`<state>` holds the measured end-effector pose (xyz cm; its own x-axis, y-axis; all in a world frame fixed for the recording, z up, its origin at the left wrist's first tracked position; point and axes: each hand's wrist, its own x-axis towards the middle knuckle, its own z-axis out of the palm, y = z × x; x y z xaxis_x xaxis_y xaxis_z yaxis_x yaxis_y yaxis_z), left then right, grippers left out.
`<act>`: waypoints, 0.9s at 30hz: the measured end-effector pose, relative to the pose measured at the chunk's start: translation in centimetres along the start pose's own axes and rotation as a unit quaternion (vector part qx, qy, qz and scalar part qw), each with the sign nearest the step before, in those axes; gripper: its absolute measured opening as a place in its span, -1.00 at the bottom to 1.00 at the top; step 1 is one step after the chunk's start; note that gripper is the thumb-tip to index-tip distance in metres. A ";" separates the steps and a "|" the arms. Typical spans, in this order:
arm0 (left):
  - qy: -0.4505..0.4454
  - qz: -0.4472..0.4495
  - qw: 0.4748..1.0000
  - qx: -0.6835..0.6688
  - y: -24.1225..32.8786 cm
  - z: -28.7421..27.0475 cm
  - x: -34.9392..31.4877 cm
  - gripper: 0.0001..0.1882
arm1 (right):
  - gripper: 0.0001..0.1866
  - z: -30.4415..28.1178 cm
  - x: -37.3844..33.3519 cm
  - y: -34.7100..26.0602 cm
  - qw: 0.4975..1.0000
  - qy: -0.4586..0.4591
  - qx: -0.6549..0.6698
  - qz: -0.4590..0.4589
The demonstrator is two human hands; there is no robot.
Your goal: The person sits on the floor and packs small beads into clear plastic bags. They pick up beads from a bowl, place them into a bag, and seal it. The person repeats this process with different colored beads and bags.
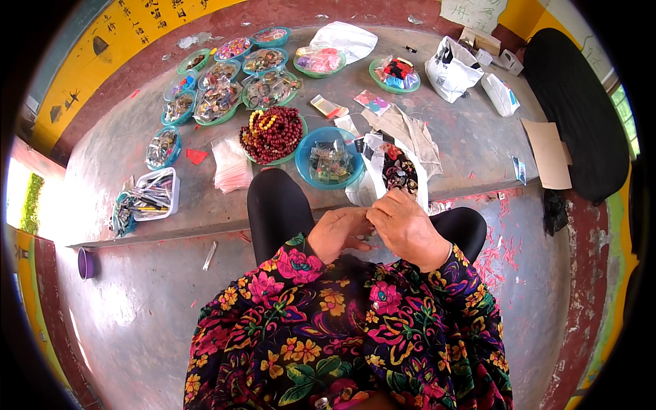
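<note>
My left hand (337,234) and my right hand (407,229) meet in front of my knees, fingers curled and fingertips together. Whatever they pinch is too small or too hidden to make out. Just beyond the right hand, a white plastic bag (375,154) gapes, full of small dark and reddish pieces (399,171). To its left stands a blue bowl (305,164) holding small clear packets (331,161). Dark red bead strings (287,137) with a yellow strand (265,123) fill a green bowl farther left.
Several bowls of packaged trinkets (220,92) crowd the back left of the raised concrete ledge (471,147). A white tray of pens and tools (156,195) sits near its left edge. Clear plastic sleeves (231,164) lie beside the beads. White bags (452,68) and cardboard (547,154) are at right; red scraps litter the floor.
</note>
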<state>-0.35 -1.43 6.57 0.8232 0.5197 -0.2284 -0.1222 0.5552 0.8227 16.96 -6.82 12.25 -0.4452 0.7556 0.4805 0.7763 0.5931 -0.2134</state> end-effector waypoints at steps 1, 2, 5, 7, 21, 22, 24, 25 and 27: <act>-0.004 0.002 1.000 -0.003 -0.1 -0.1 0.0 -0.56 | -0.89 0.1 0.0 0.1 1.000 0.000 0.015 0.000; -0.008 0.005 1.000 -0.006 -0.1 -0.1 0.0 -0.57 | -0.89 0.1 0.0 0.2 1.000 0.001 0.029 0.000; 0.000 -0.008 1.000 0.003 0.1 0.1 0.1 -0.58 | -0.89 0.9 -0.4 0.7 0.997 0.016 0.070 0.014; 0.003 -0.005 1.000 0.001 0.4 0.3 0.1 -0.60 | -0.89 0.9 -0.5 0.6 0.995 0.017 0.087 0.042; 0.059 0.004 0.998 0.003 0.3 0.8 0.3 -0.62 | -0.62 0.2 -0.3 0.1 0.954 -0.102 0.205 0.193; 0.061 0.009 0.998 0.005 0.0 0.7 0.5 -0.62 | -0.61 0.1 -0.2 0.0 0.955 -0.114 0.195 0.194; 0.060 0.014 0.998 0.009 -0.2 0.6 0.5 -0.63 | -0.59 0.0 0.0 -0.1 0.955 -0.138 0.176 0.196; 0.057 0.014 0.998 0.011 -0.1 0.7 0.4 -0.63 | -0.57 0.1 -0.1 -0.1 0.955 -0.137 0.178 0.191; 0.047 0.014 0.999 0.019 0.0 0.7 0.4 -0.62 | -0.54 0.4 -0.1 -0.1 0.957 -0.137 0.181 0.182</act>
<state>0.33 -1.69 6.80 0.7644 0.5939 -0.2510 -0.1220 0.5155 0.8482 16.74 -6.90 11.84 -0.3137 0.9454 0.0884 0.7182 0.2971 -0.6292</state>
